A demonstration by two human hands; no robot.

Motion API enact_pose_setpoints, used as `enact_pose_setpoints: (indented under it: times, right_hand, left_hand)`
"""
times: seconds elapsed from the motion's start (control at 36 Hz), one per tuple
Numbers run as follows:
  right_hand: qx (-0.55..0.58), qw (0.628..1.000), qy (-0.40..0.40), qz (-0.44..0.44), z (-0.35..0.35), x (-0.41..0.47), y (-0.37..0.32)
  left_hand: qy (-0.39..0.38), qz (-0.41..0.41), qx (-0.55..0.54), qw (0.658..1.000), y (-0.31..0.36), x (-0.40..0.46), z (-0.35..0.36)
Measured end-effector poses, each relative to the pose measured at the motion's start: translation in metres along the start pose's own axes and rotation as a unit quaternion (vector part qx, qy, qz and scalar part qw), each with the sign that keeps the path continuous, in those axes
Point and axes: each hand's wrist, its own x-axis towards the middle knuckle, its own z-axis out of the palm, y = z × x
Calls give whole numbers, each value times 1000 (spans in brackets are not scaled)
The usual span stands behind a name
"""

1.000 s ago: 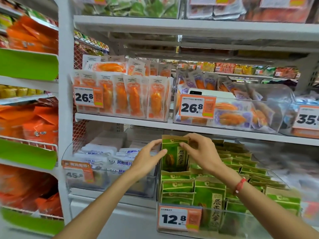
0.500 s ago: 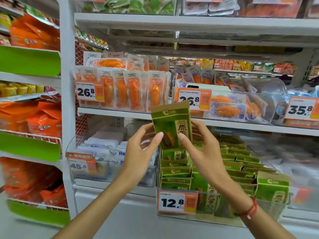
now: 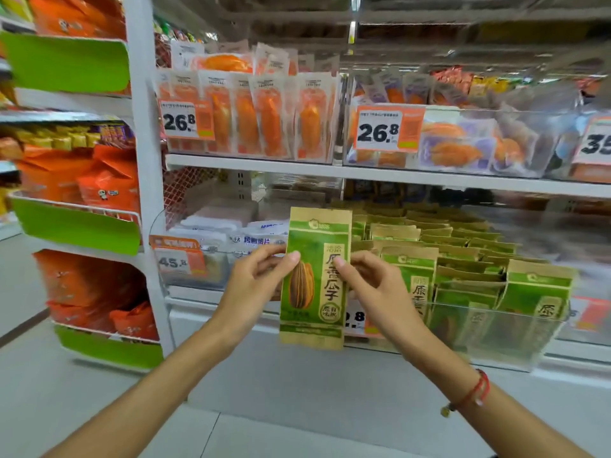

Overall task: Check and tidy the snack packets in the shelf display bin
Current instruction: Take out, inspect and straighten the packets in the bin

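Observation:
A green and tan sunflower-seed packet is held upright in front of the lower shelf, its printed face towards me. My left hand pinches its left edge with thumb on the front. My right hand pinches its right edge the same way. Behind and to the right, the clear display bin holds several rows of the same green packets, most standing upright. The packet in my hands covers part of the bin's price tag.
A clear bin of white packets with a 45.8 tag sits left of the green one. Orange snack packs fill the shelf above. A white upright post and green-fronted racks stand at the left. Grey floor lies below.
The packet came up out of the bin, was lifted high, and now hangs lower and closer to me in both hands. The view has moved nearer to the shelf.

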Motion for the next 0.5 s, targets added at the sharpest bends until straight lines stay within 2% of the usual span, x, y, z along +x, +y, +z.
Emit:
enact_pose_setpoints:
  times: [0.14,0.33,0.5]
  right_hand:
    - [6,999,39,16,-1,2,2]
    - [-1,991,129,-37,-11,5,-3]
    - [-2,990,139,-38,-16,8,-5]
  left_hand:
    - [-17,4,-17,1000,0,-2,-1]
    - [-78,3,22,997,-4,-5,-3]
    - [-106,-7,14,994,-4,-11,4]
